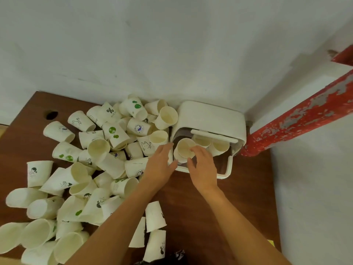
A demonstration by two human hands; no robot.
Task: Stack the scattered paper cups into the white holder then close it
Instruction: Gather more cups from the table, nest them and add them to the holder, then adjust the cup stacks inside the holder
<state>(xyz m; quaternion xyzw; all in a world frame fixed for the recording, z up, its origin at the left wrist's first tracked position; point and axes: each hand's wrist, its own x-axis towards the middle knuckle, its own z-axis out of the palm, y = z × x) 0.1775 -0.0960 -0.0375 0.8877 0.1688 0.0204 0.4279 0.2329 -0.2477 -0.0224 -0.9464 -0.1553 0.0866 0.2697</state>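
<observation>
- The holder (210,119) stands at the far right of the table (200,207), against the wall (172,44), with its lid swung up and back. Three rows of cups show in its open mouth.
- The right hand (203,167) reaches into the left side of that mouth, fingers curled loosely at the rim of the near-left cup (185,147). It looks like a light pinch on the rim, though I cannot tell how firm it is.
- The left hand (162,165) rests against the holder's left edge, fingers spread and flat, gripping nothing; it seems to steady the box.
- The pile (91,169) covers the left half of the table, most cups lying on their sides, a few upright or upside down. Most of the job is likely not yet done.
- Risk: the cup sits tilted in its row. Pushed down crooked, it could jam or crush its thin rim.
- Risk: pressing too hard could slide the holder right, since only the left palm braces it.
- Risk: the left forearm crosses just beside the near cups (154,217); a careless sweep could knock some off the table's near edge.
- Risk: a stack that ends too high would probably keep the lid from closing.
</observation>
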